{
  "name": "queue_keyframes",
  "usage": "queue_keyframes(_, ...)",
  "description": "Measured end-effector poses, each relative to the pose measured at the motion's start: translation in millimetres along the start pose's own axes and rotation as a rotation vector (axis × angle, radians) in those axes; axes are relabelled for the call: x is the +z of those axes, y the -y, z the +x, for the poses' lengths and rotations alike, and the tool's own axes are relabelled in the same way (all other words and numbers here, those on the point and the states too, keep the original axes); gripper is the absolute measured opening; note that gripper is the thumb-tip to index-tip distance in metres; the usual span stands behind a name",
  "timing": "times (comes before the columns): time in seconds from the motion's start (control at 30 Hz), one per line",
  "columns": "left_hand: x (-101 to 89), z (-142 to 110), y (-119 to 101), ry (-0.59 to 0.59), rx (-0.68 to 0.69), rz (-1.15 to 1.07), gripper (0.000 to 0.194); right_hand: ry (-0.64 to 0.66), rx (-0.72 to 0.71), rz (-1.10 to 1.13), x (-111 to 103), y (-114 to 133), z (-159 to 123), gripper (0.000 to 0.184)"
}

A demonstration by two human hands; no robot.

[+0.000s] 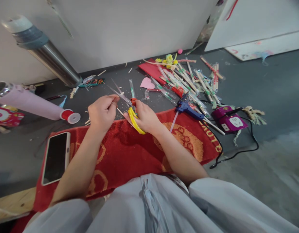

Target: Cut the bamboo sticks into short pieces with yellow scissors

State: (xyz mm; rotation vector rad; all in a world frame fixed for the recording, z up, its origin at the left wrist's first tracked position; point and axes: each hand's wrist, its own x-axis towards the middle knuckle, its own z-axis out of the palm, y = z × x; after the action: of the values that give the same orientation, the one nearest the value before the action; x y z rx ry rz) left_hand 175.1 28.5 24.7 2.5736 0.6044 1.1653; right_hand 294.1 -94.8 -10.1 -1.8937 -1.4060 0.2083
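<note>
"LOVE" — yellow letters (slightly blurred) — on the red towel.

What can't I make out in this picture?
All in the head view:
- Whether the left hand pinches anything: its curled fingers hide it.
- Part of the scissors' handle: the right hand covers it.
- Small print on the purple box: blurred.
- Red patterned item: cut off by the left edge.
</note>
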Motion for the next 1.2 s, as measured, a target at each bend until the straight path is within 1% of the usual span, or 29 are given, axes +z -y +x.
queue_keyframes(0.13, 0.1, -1, 2, 0.044, -0.005, 0.006, 0.031, 0.013, 0.003, -0.033, -1, 1, 0, 0.061)
queue_keyframes(0.3, -0.1, -2, 2, 0.062, 0.043, 0.079, 0.028, 0.066, 0.022, -0.064, -5, 4, 0, 0.059)
queue_keyframes(0.47, -1.7, -2, -1, 0.105, 0.034, 0.145, 0.031, 0.137, 0.112, -0.047, -7, 9, 2, 0.054)
queue_keyframes(0.7, -4.0, -2, -3, 0.166, -0.015, 0.242, 0.031, 0.198, 0.213, -0.05, -12, 17, 2, 0.053)
queue_keyframes(0.8, -3.5, -3, -8, 0.131, 0.02, 0.239, 0.025, 0.201, 0.246, -0.031, -13, 17, 3, 0.053)
queue_keyframes(0.9, -1.2, -6, -18, 0.051, 0.12, 0.155, 0.019, 0.176, 0.295, -0.008, -13, 13, 5, 0.052)
queue_keyframes(1.0, 5.6, -12, -27, 0.007, 0.216, 0.117, 0.009, 0.14, 0.334, 0.025, -15, 7, 7, 0.05)
queue_keyframes(1.03, 9.4, -15, -29, -0.001, 0.205, 0.1, 0.008, 0.124, 0.337, 0.044, -16, 6, 8, 0.05)
queue_keyframes(1.07, 13.8, -18, -31, -0.005, 0.162, 0.064, 0.009, 0.11, 0.336, 0.068, -17, 5, 8, 0.049)
queue_keyframes(1.13, 24.4, -23, -32, 0.006, -0.01, -0.074, 0.022, 0.088, 0.327, 0.118, -18, 3, 8, 0.048)
queue_keyframes(1.2, 35.8, -29, -30, 0.049, -0.165, -0.285, 0.037, 0.073, 0.306, 0.151, -17, 3, 7, 0.048)
